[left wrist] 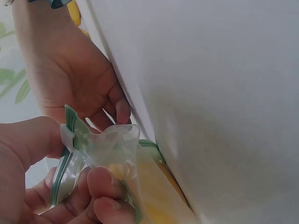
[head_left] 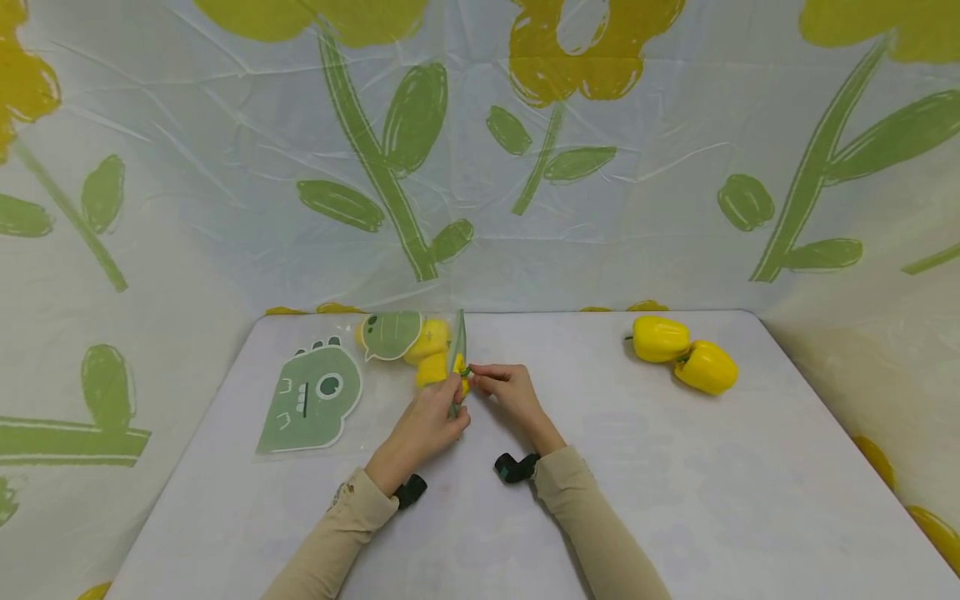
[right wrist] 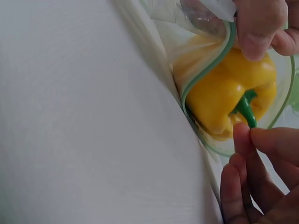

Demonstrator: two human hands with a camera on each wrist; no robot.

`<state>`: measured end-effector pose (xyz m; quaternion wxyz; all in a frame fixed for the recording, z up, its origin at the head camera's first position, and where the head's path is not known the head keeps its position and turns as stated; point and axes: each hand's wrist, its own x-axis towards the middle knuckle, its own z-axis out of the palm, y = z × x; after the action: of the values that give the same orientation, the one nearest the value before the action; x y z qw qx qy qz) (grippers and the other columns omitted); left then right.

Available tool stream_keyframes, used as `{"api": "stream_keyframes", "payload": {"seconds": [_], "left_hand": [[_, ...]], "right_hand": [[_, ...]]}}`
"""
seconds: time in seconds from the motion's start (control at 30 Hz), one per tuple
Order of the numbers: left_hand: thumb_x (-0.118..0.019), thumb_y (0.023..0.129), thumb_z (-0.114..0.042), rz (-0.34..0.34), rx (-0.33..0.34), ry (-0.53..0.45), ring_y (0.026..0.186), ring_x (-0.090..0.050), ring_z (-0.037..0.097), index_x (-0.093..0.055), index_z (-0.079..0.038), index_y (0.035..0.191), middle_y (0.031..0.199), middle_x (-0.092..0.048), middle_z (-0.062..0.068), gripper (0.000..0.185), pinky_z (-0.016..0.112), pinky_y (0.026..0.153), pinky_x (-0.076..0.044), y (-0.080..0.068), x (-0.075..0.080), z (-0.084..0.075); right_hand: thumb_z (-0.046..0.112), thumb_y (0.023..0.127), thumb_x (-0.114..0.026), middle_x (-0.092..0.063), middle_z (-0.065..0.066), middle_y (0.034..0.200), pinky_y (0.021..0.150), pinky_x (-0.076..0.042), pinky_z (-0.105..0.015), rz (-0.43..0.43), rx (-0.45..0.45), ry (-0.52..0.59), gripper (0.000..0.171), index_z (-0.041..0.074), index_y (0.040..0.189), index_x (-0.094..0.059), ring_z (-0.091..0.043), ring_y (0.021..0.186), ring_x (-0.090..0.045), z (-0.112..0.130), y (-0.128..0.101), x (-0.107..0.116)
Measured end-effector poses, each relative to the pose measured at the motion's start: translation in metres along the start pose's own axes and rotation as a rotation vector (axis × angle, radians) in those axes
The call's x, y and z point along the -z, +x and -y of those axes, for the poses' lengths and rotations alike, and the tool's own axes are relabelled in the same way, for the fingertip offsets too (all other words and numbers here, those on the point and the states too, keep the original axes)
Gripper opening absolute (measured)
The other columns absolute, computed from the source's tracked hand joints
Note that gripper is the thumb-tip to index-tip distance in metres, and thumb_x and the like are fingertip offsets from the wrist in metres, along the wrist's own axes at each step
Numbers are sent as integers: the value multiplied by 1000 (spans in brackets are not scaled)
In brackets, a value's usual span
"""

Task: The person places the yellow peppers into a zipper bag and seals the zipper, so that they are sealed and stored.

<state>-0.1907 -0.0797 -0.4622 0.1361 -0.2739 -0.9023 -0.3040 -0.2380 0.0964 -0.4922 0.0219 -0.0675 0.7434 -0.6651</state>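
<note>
A clear zip bag (head_left: 311,400) with a green cartoon creature printed on it lies on its side at the left of the table. My left hand (head_left: 429,418) grips the edge of its mouth, thumb on one side and fingers curled on the other. Just inside the opening is a yellow bell pepper (right wrist: 212,100), its green stem (right wrist: 246,111) facing out. Thumb and fingertips of my right hand (head_left: 513,393) pinch the stem's end. More yellow (head_left: 431,339) shows deeper in the bag, partly behind the print.
Two more yellow bell peppers (head_left: 660,339) lie against each other at the back right of the table. A white cloth (head_left: 675,500) covers the table, and a flower-printed curtain (head_left: 637,208) rises behind it. Black wrist cameras (head_left: 513,468) sit below both hands.
</note>
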Motion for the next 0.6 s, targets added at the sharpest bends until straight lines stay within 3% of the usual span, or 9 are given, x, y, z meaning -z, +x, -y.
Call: {"api": "stream_keyframes", "payload": {"seconds": [0.33, 0.5, 0.6], "left_hand": [[-69, 76, -1, 8, 11, -8, 54, -38, 10, -45, -12, 83, 64, -36, -5, 26, 23, 48, -31, 0, 1, 0], [-68, 76, -1, 9, 5, 1, 53, -37, 11, -45, -11, 83, 64, -36, -5, 26, 24, 47, -30, 0, 1, 0], [-68, 77, -1, 11, 2, 2, 53, -38, 11, -45, -11, 83, 64, -37, -5, 26, 24, 47, -30, 0, 0, 0]], "right_hand": [[3, 92, -61, -72, -18, 89, 65, -42, -24, 114, 11, -87, 28, -1, 118, -70, -10, 70, -53, 2, -1, 1], [0, 94, -56, -63, -30, 83, 61, -36, -22, 209, 34, -110, 32, -5, 125, -64, -14, 69, -48, 7, -3, 3], [-3, 94, -53, -59, -35, 84, 61, -36, -22, 259, 48, -110, 34, -8, 127, -61, -19, 69, -48, 21, -8, 4]]}}
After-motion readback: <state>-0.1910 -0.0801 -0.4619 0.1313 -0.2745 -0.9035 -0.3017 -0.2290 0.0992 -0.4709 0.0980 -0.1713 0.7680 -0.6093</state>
